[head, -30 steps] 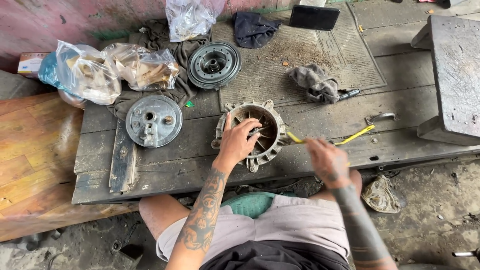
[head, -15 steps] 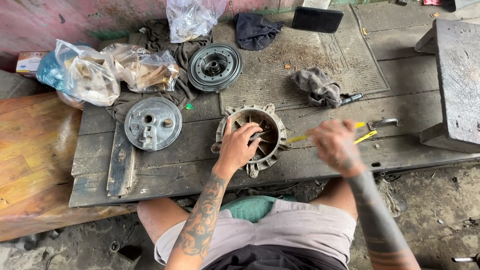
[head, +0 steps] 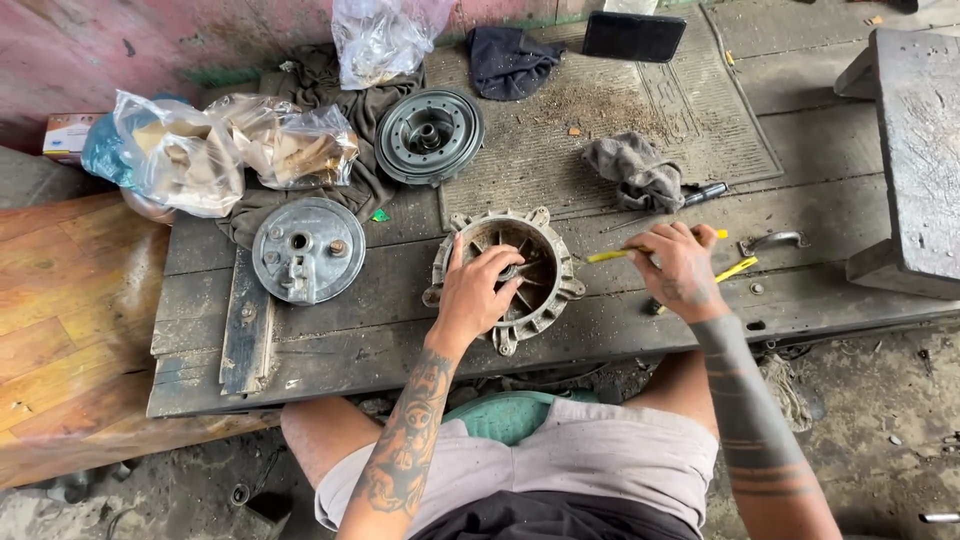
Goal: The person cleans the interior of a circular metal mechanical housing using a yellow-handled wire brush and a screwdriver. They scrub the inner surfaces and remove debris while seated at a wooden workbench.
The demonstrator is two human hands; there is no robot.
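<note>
Our left hand rests spread over the round metal housing on the dark workbench, fingers dipping inside. Our right hand grips a yellow tool just beside it. Behind lie a grey rag and a round cover plate.

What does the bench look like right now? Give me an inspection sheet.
Surface: dark wooden bench, dusty, with a ribbed mat at the back.
Job's things: round finned metal housing; yellow-handled tool.
Clutter: round cover plate, pulley-like disc, plastic bags, grey rag, dark cloth, black flat device.
Grippers: left hand rests in the housing; right hand grips the yellow-handled tool.
Cables: nothing seen.
Surroundings: pink wall, dirt floor, wooden boards at left.
</note>
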